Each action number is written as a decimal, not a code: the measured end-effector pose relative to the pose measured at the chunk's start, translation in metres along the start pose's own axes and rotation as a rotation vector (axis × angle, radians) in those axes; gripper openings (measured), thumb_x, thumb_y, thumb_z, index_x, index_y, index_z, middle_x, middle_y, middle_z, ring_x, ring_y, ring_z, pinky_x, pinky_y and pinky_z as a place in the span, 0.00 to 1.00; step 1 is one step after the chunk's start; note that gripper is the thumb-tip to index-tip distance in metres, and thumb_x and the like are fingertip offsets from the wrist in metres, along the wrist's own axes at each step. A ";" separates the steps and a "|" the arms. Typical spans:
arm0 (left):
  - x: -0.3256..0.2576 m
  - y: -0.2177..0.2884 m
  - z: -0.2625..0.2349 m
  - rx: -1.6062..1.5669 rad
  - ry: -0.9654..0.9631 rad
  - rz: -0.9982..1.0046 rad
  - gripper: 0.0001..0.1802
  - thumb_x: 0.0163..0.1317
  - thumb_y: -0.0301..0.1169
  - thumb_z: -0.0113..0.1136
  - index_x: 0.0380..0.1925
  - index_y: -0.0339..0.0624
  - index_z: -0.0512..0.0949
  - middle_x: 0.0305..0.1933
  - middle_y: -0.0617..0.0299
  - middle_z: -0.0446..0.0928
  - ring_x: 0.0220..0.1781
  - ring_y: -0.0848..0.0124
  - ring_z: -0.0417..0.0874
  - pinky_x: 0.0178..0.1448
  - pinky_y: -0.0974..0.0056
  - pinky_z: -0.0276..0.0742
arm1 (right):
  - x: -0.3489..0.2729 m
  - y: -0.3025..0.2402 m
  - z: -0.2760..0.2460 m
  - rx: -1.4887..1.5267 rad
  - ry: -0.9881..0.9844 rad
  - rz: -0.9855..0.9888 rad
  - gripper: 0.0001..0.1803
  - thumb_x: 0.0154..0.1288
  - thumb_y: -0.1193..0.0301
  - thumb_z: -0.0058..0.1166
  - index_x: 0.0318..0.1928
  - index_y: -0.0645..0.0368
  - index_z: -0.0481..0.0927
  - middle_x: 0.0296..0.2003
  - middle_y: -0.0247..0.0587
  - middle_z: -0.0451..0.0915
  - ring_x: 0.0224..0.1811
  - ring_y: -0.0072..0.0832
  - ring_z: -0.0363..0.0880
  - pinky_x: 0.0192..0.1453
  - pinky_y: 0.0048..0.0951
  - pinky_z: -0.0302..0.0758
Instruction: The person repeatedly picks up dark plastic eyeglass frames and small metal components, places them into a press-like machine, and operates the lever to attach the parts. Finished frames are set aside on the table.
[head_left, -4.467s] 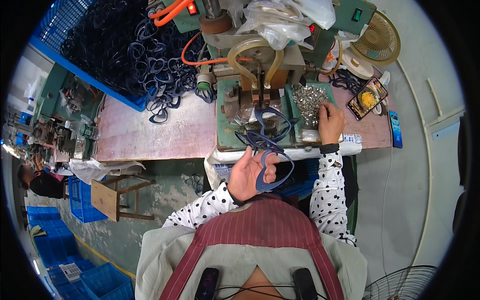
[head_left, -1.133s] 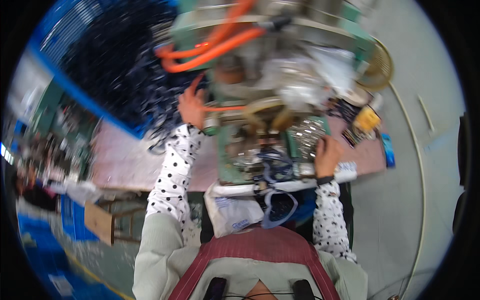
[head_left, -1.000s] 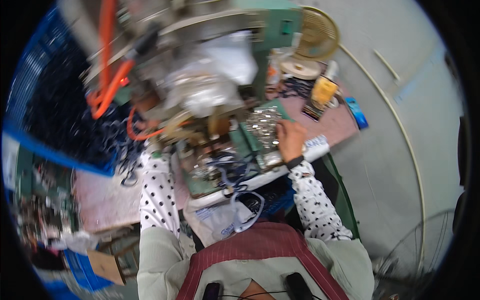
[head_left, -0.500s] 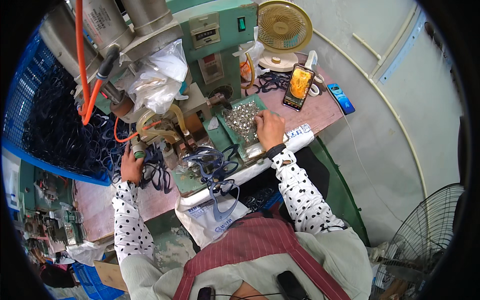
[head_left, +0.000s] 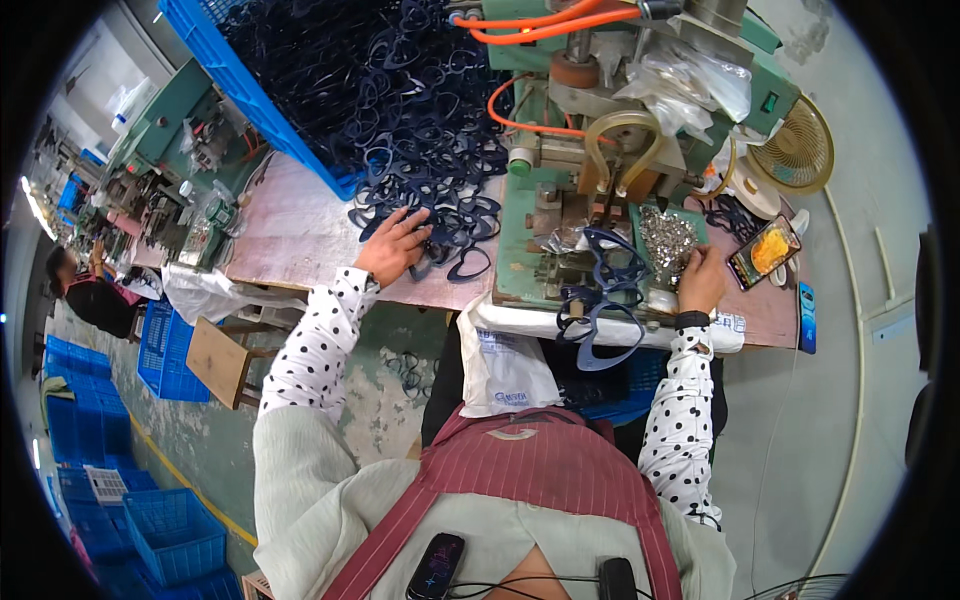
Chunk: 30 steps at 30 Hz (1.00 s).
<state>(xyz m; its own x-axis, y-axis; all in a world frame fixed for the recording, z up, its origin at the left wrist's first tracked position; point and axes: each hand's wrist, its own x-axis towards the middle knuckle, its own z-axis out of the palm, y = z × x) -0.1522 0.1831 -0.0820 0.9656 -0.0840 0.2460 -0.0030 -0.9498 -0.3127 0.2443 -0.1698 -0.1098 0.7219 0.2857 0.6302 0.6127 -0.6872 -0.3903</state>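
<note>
My left hand (head_left: 394, 245) reaches out flat over the edge of a heap of dark blue heart-shaped frames (head_left: 410, 130) on the wooden bench (head_left: 290, 225), fingers spread on a few of them. My right hand (head_left: 702, 279) rests beside a tray of small silver metal parts (head_left: 668, 234), fingers curled at its edge; whether it holds a part is too small to tell. Between the hands stands a green press machine (head_left: 580, 150) with more dark blue frames (head_left: 605, 285) draped over its base.
A blue crate (head_left: 240, 75) holds most of the frames. A phone with a lit screen (head_left: 765, 252), a small fan (head_left: 797, 152) and a white plastic bag (head_left: 505, 365) lie around the machine. Blue crates (head_left: 160, 340) and another person (head_left: 85, 295) are at the left.
The view has swung about strongly. My left hand has moved from the machine's side to the loose frames at the heap's edge. My right hand stays at the tray of metal parts.
</note>
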 end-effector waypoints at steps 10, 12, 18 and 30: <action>0.039 0.049 0.017 -0.280 0.718 -0.995 0.06 0.64 0.30 0.57 0.35 0.39 0.79 0.39 0.51 0.76 0.41 0.52 0.78 0.44 0.55 0.74 | -0.001 0.005 0.002 -0.009 -0.027 -0.018 0.05 0.65 0.69 0.54 0.37 0.56 0.78 0.31 0.48 0.83 0.34 0.49 0.80 0.39 0.49 0.72; 0.063 0.026 0.015 -0.166 0.489 -1.212 0.15 0.64 0.42 0.59 0.35 0.40 0.80 0.37 0.51 0.75 0.39 0.51 0.78 0.44 0.55 0.76 | -0.001 0.004 0.000 0.015 -0.021 -0.032 0.05 0.64 0.69 0.54 0.38 0.56 0.78 0.32 0.47 0.83 0.35 0.48 0.80 0.39 0.48 0.71; 0.093 0.025 0.041 -0.119 0.203 -1.182 0.16 0.60 0.38 0.59 0.49 0.63 0.82 0.66 0.54 0.68 0.60 0.50 0.73 0.57 0.47 0.73 | 0.000 -0.007 -0.011 0.107 -0.088 -0.048 0.03 0.61 0.70 0.58 0.34 0.54 0.80 0.31 0.43 0.83 0.35 0.46 0.79 0.40 0.45 0.69; 0.049 -0.026 0.004 -0.253 -0.179 -0.333 0.22 0.63 0.29 0.57 0.58 0.63 0.76 0.59 0.64 0.76 0.61 0.65 0.75 0.65 0.43 0.61 | 0.000 -0.018 -0.025 0.244 -0.122 -0.028 0.07 0.53 0.74 0.63 0.35 0.51 0.87 0.30 0.41 0.84 0.35 0.38 0.80 0.41 0.37 0.75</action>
<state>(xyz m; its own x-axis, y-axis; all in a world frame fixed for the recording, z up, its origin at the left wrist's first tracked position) -0.1042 0.2049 -0.0652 0.9544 0.2705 0.1261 0.2731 -0.9620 -0.0035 0.2252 -0.1738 -0.0864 0.7280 0.3905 0.5635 0.6815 -0.5010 -0.5334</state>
